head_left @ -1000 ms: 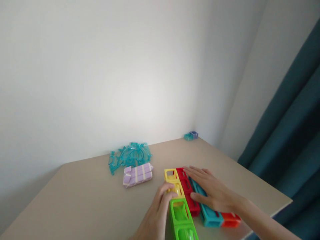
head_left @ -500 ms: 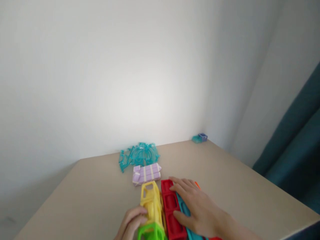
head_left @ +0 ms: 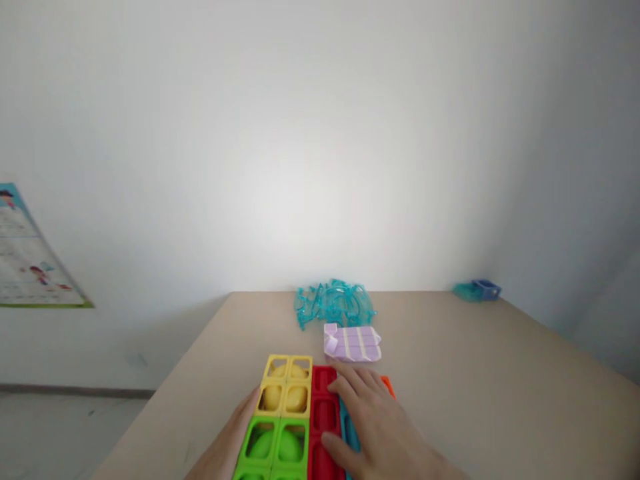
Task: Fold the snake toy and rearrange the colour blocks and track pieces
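Since the earlier frame, the yellow and green openwork plastic block strip (head_left: 280,417) is lying flat against the red openwork plastic strip (head_left: 324,417) rather than tipping up on edge, and the camera is turning left, bringing a wall poster (head_left: 30,257) into the picture.

From the head view, the left hand (head_left: 227,447) is pressing along the outer left edge of the yellow and green strip, fingers extended and flat, clamped on nothing. The right hand (head_left: 373,430) is spreading palm-down over the red strip and the teal plastic strip (head_left: 350,433) beside it, its fingers apart and pointing away from the person; an orange plastic piece (head_left: 387,385) is peeking out at its far side. Neither hand's grip is closing around anything; both are resting on the pieces.

All the strips are running with their long axes away from the person, side by side and touching, on the beige desk (head_left: 475,373). The yellow and green strip is lying to the left of the right hand and directly beside the left hand, which is the nearer one.

Beyond the right fingertips, a lilac striped plastic block (head_left: 353,343) is sitting close by, a heap of clear turquoise curved plastic pieces (head_left: 334,303) is lying behind it near the wall, and a small blue and teal pair of blocks (head_left: 477,289) is sitting well apart at the far right corner.
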### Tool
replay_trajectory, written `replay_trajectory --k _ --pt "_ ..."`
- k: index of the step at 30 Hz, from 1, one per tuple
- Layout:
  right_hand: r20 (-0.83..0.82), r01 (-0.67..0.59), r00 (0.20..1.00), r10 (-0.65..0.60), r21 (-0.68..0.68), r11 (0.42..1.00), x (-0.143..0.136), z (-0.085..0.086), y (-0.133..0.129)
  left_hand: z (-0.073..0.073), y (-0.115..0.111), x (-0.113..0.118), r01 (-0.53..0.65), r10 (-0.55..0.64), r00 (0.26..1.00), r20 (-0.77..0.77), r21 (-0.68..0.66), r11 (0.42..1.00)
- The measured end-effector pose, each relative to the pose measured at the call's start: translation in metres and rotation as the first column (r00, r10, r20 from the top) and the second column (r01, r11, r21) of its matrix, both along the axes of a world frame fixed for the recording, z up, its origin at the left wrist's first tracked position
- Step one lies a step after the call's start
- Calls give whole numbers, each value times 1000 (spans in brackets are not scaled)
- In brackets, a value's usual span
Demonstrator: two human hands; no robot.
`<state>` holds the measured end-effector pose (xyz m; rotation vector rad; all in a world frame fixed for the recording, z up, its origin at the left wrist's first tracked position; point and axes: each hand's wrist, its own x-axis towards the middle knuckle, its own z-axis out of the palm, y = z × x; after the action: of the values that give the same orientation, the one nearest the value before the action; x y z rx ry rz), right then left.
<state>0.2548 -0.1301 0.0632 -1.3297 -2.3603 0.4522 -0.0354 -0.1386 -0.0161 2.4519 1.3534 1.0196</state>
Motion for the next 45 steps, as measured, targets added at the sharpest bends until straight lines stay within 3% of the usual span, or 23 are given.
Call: replay_trajectory --k 7,10,13,18,22,24,27,29,31,33,35,38,41,45 --pt "-22 19 1000 -19 -2 1000 -28 -8 12 18 8 -22 49 -49 999 -14 -28 998" --pt "-32 5 999 -5 12 1000 -32 -7 14 27 3 -9 -128 138 978 -159 68 989" --pt "-39 2 999 -1 36 999 -33 -9 15 31 0 16 -266 299 893 -335 144 953" --pt "-29 19 999 -17 71 997 -32 -11 13 36 -3 40 -328 298 863 -407 -6 945" --pt "-4 38 999 -38 58 998 -30 -8 9 56 -7 39 -391 288 875 -389 -219 894" --pt "3 9 1000 -9 25 1000 -28 -5 11 70 4 32 -317 221 922 -318 -293 902" --pt "16 -20 1000 20 2 1000 -30 4 19 83 49 19 -216 188 976 -113 -339 916" --pt "28 -50 998 49 37 998 -39 11 28 78 91 15 -238 273 959 79 -305 922" --pt "39 -130 991 128 80 988 -51 16 38 65 130 15 -203 321 872 370 -324 924" --pt "46 -228 973 225 91 969 -64 17 46 50 154 16 -148 303 856 418 -363 920" --pt "42 -293 956 291 76 953 -74 14 51 38 162 15 -67 251 863 438 -393 917" --pt "17 -299 954 299 50 953 -78 9 54 33 152 9 128 109 891 442 -474 871" --pt "2 -274 962 274 32 961 -76 8 53 36 141 2 348 -101 891 443 -522 779" --pt "18 -271 962 271 19 962 -75 9 54 47 139 -1 431 -247 887 389 -511 744"
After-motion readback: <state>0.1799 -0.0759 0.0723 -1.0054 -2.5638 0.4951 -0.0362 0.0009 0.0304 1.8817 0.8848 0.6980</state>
